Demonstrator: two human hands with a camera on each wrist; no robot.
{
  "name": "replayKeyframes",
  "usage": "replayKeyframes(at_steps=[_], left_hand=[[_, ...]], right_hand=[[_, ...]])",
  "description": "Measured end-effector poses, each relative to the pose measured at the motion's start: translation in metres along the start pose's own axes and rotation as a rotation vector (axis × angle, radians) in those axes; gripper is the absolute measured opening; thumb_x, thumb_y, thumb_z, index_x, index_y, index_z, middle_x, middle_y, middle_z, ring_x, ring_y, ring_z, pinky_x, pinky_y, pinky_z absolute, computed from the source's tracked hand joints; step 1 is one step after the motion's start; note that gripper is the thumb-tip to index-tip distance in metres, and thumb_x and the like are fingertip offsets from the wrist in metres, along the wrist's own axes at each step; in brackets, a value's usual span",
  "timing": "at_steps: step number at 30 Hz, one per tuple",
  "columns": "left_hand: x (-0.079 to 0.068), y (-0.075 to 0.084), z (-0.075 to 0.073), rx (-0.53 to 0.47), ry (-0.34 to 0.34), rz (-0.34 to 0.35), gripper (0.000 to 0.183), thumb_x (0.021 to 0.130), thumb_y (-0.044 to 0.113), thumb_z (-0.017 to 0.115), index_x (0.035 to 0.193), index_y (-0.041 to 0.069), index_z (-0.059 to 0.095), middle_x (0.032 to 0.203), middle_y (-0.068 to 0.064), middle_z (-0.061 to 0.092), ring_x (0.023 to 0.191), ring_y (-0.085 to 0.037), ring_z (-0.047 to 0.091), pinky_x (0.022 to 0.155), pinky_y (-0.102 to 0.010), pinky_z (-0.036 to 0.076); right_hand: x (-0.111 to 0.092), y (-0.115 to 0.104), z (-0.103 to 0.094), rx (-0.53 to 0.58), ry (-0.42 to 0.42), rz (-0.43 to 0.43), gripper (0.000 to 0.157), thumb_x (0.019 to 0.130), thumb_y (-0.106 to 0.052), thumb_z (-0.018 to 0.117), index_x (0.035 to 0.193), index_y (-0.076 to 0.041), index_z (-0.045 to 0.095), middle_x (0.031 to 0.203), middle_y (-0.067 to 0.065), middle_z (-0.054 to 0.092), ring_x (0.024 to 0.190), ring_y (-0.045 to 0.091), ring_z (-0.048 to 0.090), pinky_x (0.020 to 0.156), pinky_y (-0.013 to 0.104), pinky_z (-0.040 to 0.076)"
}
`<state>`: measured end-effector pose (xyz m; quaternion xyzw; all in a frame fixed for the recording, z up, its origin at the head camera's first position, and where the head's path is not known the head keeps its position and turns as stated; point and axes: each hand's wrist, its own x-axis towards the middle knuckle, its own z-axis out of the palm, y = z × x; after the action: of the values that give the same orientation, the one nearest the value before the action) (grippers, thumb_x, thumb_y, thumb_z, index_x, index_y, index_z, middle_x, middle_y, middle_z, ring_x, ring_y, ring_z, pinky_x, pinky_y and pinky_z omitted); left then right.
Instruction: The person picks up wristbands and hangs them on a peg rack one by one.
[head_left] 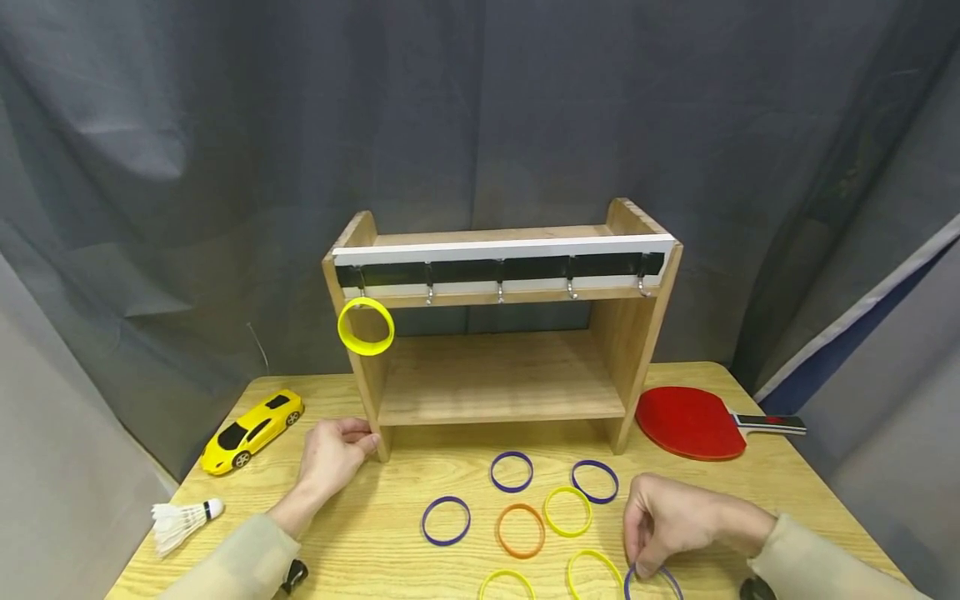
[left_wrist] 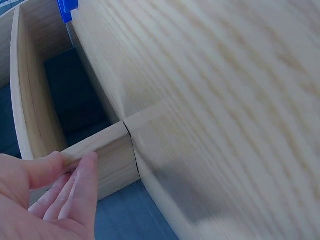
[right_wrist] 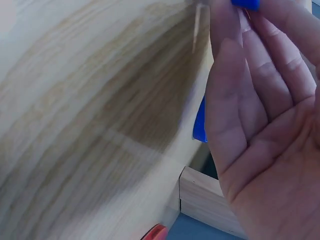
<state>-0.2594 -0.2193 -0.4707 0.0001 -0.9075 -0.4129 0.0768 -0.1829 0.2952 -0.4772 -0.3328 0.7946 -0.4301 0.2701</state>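
Observation:
A small wooden rack (head_left: 498,379) stands on the table, with a row of metal hooks along its front strip (head_left: 465,272). From the leftmost hook hangs a yellow wristband (head_left: 365,347). My left hand (head_left: 333,456) grips the foot of the rack's left side panel, thumb against fingertips around its edge (left_wrist: 112,140). At the table's front right, my right hand (head_left: 671,517) pinches a dark blue wristband (head_left: 672,579) between thumb and fingers. The right wrist view shows part of that blue band (right_wrist: 246,3) at the fingertips.
Between the hands lie an orange wristband (head_left: 500,543), three other dark blue wristbands (head_left: 446,542) and several yellow ones (head_left: 567,534). A yellow toy car (head_left: 253,432) and a shuttlecock (head_left: 180,522) lie left. Right of the rack lies a red table tennis bat (head_left: 693,422). Grey curtain (head_left: 480,117) hangs behind.

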Motion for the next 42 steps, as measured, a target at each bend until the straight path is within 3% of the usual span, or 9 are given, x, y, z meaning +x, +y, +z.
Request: replayKeyframes(at_steps=[9,21,30,38,42], left_hand=[[0.001,-0.001,0.002,-0.015,-0.001,-0.009,0.020,0.098,0.015,0.085,0.114,0.004,0.086,0.101,-0.011,0.089,0.085,-0.012,0.083,0.073,-0.024,0.059],[0.001,-0.002,0.003,-0.021,0.005,-0.007,0.020,0.097,0.014,0.085,0.114,0.003,0.086,0.100,-0.012,0.089,0.084,-0.011,0.083,0.072,-0.022,0.058],[0.001,-0.001,0.001,-0.024,-0.004,-0.019,0.021,0.098,0.014,0.085,0.115,0.002,0.086,0.102,-0.012,0.089,0.085,-0.012,0.083,0.071,-0.023,0.058],[0.002,-0.001,0.001,-0.017,0.002,-0.015,0.021,0.098,0.015,0.085,0.115,0.002,0.086,0.100,-0.012,0.089,0.085,-0.010,0.081,0.072,-0.023,0.057],[0.002,-0.001,0.001,-0.012,0.001,-0.014,0.021,0.098,0.015,0.085,0.115,0.003,0.086,0.101,-0.012,0.089,0.085,-0.011,0.081,0.073,-0.023,0.057]], right_hand=[[0.000,-0.017,-0.014,0.123,-0.037,-0.050,0.013,0.088,-0.001,0.091,0.097,0.003,0.084,0.083,0.028,0.082,0.064,-0.006,0.065,0.054,0.010,0.045],[0.014,-0.042,-0.024,0.154,0.062,-0.179,0.013,0.093,0.001,0.086,0.105,0.006,0.082,0.095,0.030,0.083,0.080,0.001,0.079,0.067,0.016,0.060],[0.035,-0.065,-0.023,0.094,0.192,-0.278,0.011,0.093,0.001,0.087,0.103,0.003,0.083,0.094,0.025,0.084,0.082,0.003,0.080,0.073,0.029,0.069],[0.058,-0.088,-0.028,0.071,0.310,-0.258,0.012,0.093,0.003,0.087,0.104,0.006,0.082,0.096,0.026,0.085,0.080,0.013,0.083,0.075,0.031,0.069],[0.070,-0.099,-0.028,0.081,0.377,-0.225,0.014,0.093,0.001,0.088,0.105,0.005,0.083,0.098,0.024,0.085,0.081,0.011,0.082,0.075,0.030,0.069]])
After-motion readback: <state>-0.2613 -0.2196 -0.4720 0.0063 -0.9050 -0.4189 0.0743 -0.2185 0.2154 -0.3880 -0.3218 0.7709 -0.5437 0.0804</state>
